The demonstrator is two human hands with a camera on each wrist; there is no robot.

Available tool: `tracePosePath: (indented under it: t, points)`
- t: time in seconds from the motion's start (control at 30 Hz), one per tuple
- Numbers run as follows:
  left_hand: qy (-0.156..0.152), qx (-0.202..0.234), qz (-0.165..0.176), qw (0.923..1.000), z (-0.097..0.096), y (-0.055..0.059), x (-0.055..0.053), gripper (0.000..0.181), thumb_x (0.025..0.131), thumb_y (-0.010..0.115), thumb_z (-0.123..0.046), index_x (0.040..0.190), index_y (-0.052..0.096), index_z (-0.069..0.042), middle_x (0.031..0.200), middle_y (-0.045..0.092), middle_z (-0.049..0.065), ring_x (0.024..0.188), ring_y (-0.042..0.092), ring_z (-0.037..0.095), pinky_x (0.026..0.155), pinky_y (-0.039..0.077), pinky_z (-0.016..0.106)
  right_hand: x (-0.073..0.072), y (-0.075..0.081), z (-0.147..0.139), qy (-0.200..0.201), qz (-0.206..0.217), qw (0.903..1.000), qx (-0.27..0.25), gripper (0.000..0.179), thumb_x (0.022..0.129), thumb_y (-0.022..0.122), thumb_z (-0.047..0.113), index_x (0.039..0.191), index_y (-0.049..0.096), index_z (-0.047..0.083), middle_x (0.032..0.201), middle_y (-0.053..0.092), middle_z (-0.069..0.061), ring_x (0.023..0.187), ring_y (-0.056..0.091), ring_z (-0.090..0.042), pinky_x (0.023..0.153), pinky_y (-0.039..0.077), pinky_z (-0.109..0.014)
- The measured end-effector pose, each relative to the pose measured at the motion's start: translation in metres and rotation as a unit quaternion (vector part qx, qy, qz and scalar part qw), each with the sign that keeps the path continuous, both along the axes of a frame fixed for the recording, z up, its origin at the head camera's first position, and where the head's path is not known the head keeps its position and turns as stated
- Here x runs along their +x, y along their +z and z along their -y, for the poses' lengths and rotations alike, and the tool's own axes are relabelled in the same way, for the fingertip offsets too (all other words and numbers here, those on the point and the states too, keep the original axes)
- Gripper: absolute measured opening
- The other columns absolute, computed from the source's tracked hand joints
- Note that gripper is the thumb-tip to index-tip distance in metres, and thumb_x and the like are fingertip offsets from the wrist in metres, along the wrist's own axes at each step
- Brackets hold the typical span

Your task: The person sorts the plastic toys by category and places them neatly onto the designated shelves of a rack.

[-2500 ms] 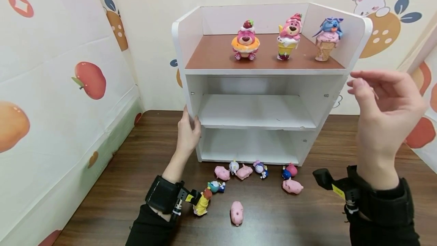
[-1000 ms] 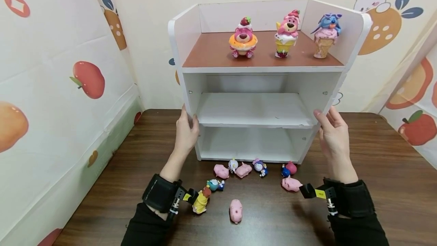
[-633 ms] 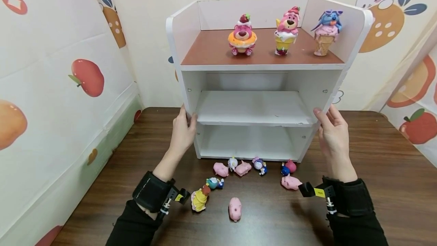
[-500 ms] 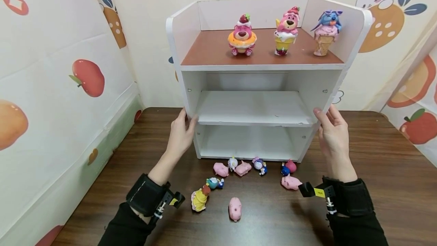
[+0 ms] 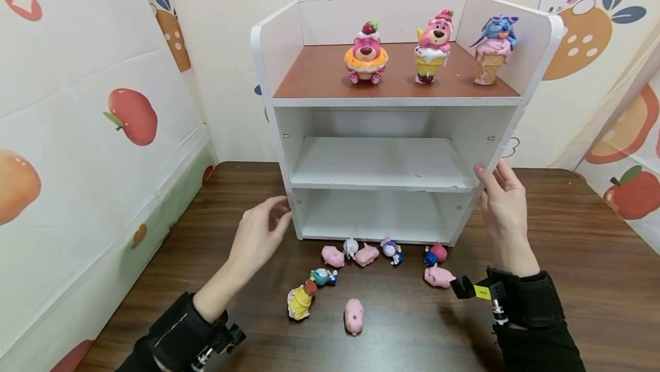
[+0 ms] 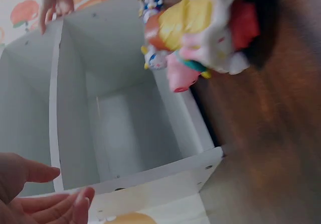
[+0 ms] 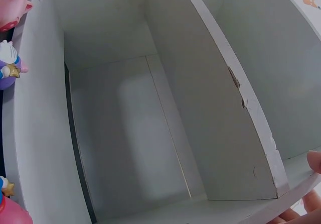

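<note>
A white three-tier shelf unit stands on the wooden table. My right hand holds the shelf's right side panel, thumb on the front edge and fingers behind it. Low by the left side panel is my left hand, fingers loosely bent and nothing held; the left wrist view shows a gap between its thumb and fingers. On the brown top shelf stand a pink bear figurine with an orange ring, a pink bear in a yellow cup and a blue figurine on an ice cream cone.
Several small figurines lie before the shelf: a figurine in a yellow dress, a teal one, a lone pink pig, another pig and a row along the base. A fruit-print sheet hangs at left.
My right hand came down from beside the top shelf and took hold of the right panel. My left hand let go of the left panel and moved down and toward me.
</note>
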State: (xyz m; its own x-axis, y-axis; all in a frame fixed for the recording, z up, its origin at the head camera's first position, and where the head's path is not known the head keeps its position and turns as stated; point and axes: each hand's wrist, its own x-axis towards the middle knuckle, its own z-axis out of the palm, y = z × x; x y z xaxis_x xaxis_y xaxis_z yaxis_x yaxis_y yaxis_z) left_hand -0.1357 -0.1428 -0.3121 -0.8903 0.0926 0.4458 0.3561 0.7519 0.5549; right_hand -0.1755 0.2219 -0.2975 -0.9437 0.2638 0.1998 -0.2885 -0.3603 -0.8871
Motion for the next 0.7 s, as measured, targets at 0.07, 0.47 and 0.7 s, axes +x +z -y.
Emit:
tracePosePath:
  t: [0.07,0.47,0.7]
  points:
    - [-0.025,-0.010,-0.002,0.9996,0.001,-0.004,0.005,0.025,0.081,0.061,-0.005,0.105,0.061,0.002,0.081,0.064,0.006,0.065,0.055,0.012,0.050,0.045,0.026,0.000,0.000,0.000,0.003,-0.001,1.0000,-0.003,0.051,0.082,0.062,0.012,0.131,0.046,0.016,0.131,0.038,-0.004,0.117,0.035,-0.015,0.095,0.030,-0.027]
    - [-0.286,-0.105,-0.140,0.9422,0.009,-0.032,0.021,0.026,0.076,0.065,0.000,0.100,0.063,-0.006,0.097,0.059,0.000,0.079,0.056,0.007,0.066,0.048,0.020,-0.001,-0.001,-0.001,0.010,-0.008,0.9998,-0.018,0.050,0.082,0.061,0.010,0.130,0.047,0.014,0.128,0.041,-0.003,0.114,0.038,-0.014,0.091,0.031,-0.026]
    - [-0.359,-0.167,-0.134,0.9086,0.012,-0.041,0.025,0.023,0.077,0.067,-0.014,0.099,0.063,-0.007,0.100,0.056,-0.001,0.091,0.052,0.007,0.076,0.045,0.020,-0.001,0.000,-0.001,-0.001,0.001,1.0000,0.000,0.051,0.082,0.062,0.012,0.130,0.046,0.015,0.129,0.040,-0.003,0.115,0.037,-0.015,0.092,0.031,-0.027]
